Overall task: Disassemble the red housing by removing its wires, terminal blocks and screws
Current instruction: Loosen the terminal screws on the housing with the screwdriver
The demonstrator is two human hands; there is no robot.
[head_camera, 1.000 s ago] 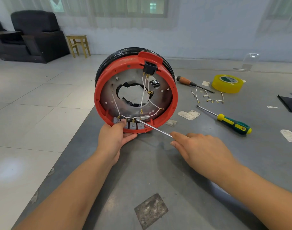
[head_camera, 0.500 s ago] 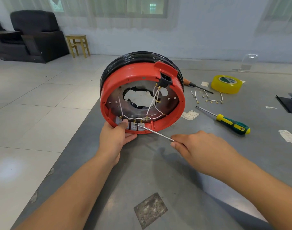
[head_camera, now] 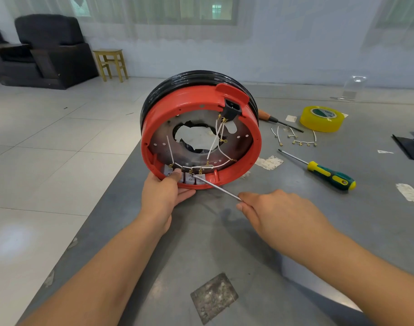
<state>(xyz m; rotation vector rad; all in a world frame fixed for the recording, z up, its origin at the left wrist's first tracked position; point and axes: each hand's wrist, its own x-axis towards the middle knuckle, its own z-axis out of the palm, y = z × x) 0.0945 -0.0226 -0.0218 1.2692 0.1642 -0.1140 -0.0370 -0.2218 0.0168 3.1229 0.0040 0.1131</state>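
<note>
Housing stands on edge near the desk's left edge, open face tilted toward the person, probably so the terminal blocks at its lowest rim can be reached from above. The left hand grips that bottom rim, thumb pressed inside on the leftmost block and fingers underneath, which seems meant to keep the round shell from rolling or tipping under tool pressure. White wires run from the black socket at the upper right down to the blocks, so they are not yet freed. The right hand is curled round a screwdriver; only the steel shaft shows, its tip on a block screw, the handle hidden in the palm. Further right, toward the far edge, lie loose wire pieces, a green-and-yellow screwdriver and a yellow tape roll, apparently set aside within reach.

Compared with a second ago, the housing has been turned clockwise, so the socket has moved from the top to the upper right, and it now leans more toward the person. Both hands keep their hold.
</note>
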